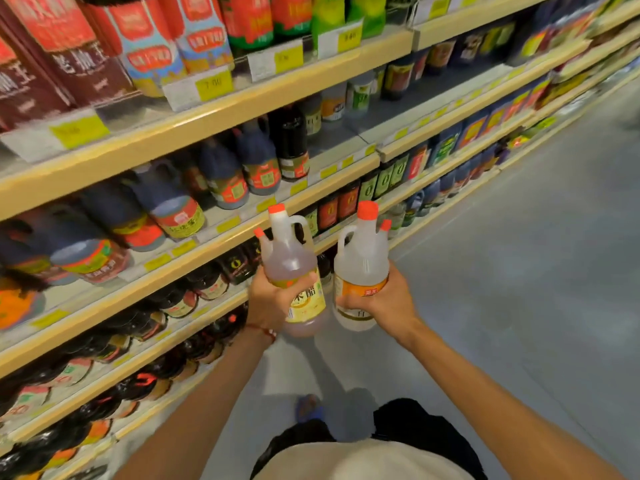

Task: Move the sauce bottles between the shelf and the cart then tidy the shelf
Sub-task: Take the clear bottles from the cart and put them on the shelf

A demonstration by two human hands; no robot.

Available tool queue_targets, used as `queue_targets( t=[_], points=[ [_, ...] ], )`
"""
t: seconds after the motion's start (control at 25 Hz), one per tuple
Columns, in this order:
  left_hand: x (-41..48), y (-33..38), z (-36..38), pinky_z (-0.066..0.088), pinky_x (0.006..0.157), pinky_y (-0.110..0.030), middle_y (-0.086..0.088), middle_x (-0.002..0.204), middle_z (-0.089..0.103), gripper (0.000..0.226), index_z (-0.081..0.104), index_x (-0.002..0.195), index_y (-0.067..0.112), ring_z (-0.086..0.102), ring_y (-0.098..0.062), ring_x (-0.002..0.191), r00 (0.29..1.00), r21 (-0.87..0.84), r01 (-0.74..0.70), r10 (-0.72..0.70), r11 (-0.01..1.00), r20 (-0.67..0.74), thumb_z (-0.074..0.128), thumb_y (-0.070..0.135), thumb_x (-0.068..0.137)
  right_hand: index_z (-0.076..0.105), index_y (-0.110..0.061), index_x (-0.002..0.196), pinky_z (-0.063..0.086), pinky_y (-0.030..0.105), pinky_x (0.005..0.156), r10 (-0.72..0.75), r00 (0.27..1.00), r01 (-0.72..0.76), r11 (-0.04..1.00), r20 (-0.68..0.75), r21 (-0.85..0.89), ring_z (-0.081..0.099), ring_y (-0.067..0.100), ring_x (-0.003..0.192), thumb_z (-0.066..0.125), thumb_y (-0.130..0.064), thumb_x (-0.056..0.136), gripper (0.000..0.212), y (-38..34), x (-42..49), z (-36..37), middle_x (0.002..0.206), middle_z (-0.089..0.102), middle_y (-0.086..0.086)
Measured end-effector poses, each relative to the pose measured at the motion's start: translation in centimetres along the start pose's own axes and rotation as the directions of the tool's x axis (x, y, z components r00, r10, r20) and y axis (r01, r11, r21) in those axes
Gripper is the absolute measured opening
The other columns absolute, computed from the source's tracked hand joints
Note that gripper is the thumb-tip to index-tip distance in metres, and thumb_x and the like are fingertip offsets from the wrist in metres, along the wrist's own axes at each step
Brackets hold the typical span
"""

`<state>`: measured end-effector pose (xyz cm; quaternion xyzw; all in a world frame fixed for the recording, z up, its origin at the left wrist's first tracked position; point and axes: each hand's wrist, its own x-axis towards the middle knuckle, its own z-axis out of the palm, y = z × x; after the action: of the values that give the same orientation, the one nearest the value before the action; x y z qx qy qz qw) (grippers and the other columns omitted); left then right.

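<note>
My left hand [268, 299] grips a jug-shaped bottle of amber liquid [292, 261] with a yellow label and orange caps. My right hand [388, 301] grips a second jug-shaped bottle of clear liquid [362, 258] with an orange label and orange caps. Both bottles are held upright side by side in front of the shelf [194, 261], at about the height of its third board. No cart is in view.
The shelving runs along the left, stocked with dark sauce bottles [166, 202] and cartons on several boards. A bare stretch of shelf board [332, 148] lies up right of the bottles. Grey aisle floor [519, 271] opens to the right.
</note>
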<state>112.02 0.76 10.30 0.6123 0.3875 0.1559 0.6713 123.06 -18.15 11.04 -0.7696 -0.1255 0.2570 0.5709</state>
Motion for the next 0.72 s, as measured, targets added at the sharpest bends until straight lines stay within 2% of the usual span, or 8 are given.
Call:
queue_targets(
  t=[0.12, 0.16, 0.24, 0.32, 0.44, 0.6, 0.72],
  points=[
    [2.5, 1.2, 4.0, 0.06, 0.077, -0.044, -0.002, 0.103, 0.073, 0.082, 0.062, 0.112, 0.016, 0.072, -0.019, 0.093, 0.997, 0.12, -0.02, 0.029, 0.993, -0.072, 0.09, 0.049, 0.042, 0.056, -0.02, 0.13, 0.06, 0.034, 0.087, -0.012, 1.0, 0.012, 1.0, -0.001, -0.014, 0.069, 0.018, 0.107, 0.101, -0.03, 0.041, 0.1, -0.1, 4.6, -3.6, 0.118, 0.071, -0.001],
    [3.1, 1.6, 5.6, 0.06, 0.076, -0.043, 0.001, 0.102, 0.073, 0.079, 0.063, 0.11, 0.019, 0.071, -0.017, 0.092, 0.994, 0.153, -0.026, 0.042, 0.988, -0.102, 0.09, 0.05, 0.042, 0.057, -0.021, 0.129, 0.06, 0.037, 0.088, -0.027, 1.0, 0.027, 0.999, 0.015, -0.027, 0.069, 0.018, 0.108, 0.102, -0.028, 0.041, 0.099, -0.1, 6.3, -5.0, 0.118, 0.071, -0.002],
    [3.8, 1.8, 8.5, 0.06, 0.078, -0.041, 0.006, 0.1, 0.073, 0.072, 0.064, 0.107, 0.023, 0.071, -0.012, 0.091, 0.986, 0.186, -0.024, 0.054, 0.982, -0.158, 0.092, 0.05, 0.046, 0.061, -0.022, 0.125, 0.06, 0.036, 0.087, -0.062, 0.996, 0.065, 0.997, 0.065, -0.049, 0.07, 0.016, 0.105, 0.103, -0.021, 0.046, 0.09, -0.1, 9.2, -7.7, 0.116, 0.073, -0.003],
    [4.3, 2.2, 12.0, 0.059, 0.08, -0.04, 0.008, 0.099, 0.074, 0.066, 0.066, 0.105, 0.024, 0.071, -0.008, 0.09, 0.975, 0.185, -0.024, 0.064, 0.983, -0.214, 0.094, 0.046, 0.049, 0.063, -0.025, 0.123, 0.06, 0.034, 0.084, -0.081, 0.989, 0.089, 0.994, 0.127, -0.065, 0.071, 0.014, 0.103, 0.103, -0.024, 0.046, 0.087, -0.2, 12.3, -10.9, 0.113, 0.074, -0.005],
    [3.7, 3.6, 17.8, 0.059, 0.081, -0.04, 0.01, 0.097, 0.074, 0.069, 0.066, 0.103, 0.027, 0.071, -0.008, 0.09, 0.948, 0.184, 0.007, 0.052, 0.983, -0.315, 0.091, 0.053, 0.044, 0.062, -0.028, 0.121, 0.059, 0.028, 0.078, -0.087, 0.964, 0.11, 0.991, 0.251, -0.079, 0.07, 0.01, 0.102, 0.102, -0.017, 0.05, 0.083, -0.7, 16.3, -15.9, 0.112, 0.074, -0.007],
    [3.9, 4.7, 22.9, 0.059, 0.083, -0.043, 0.009, 0.101, 0.072, 0.08, 0.062, 0.107, 0.028, 0.07, -0.012, 0.094, 0.916, 0.181, 0.049, 0.028, 0.982, -0.4, 0.089, 0.061, 0.04, 0.061, -0.026, 0.125, 0.061, 0.03, 0.08, -0.117, 0.936, 0.17, 0.976, 0.333, -0.134, 0.071, 0.009, 0.103, 0.097, -0.047, 0.037, 0.097, -2.0, 20.2, -20.1, 0.114, 0.073, -0.008],
    [5.2, 5.3, 25.2, 0.059, 0.08, -0.045, 0.008, 0.098, 0.073, 0.076, 0.063, 0.106, 0.027, 0.07, -0.011, 0.092, 0.91, 0.228, 0.047, 0.052, 0.973, -0.412, 0.09, 0.057, 0.042, 0.059, -0.022, 0.127, 0.062, 0.035, 0.083, -0.139, 0.914, 0.202, 0.971, 0.382, -0.131, 0.07, 0.01, 0.104, 0.095, -0.05, 0.035, 0.103, -2.8, 23.0, -21.5, 0.116, 0.072, -0.006]
  ],
)
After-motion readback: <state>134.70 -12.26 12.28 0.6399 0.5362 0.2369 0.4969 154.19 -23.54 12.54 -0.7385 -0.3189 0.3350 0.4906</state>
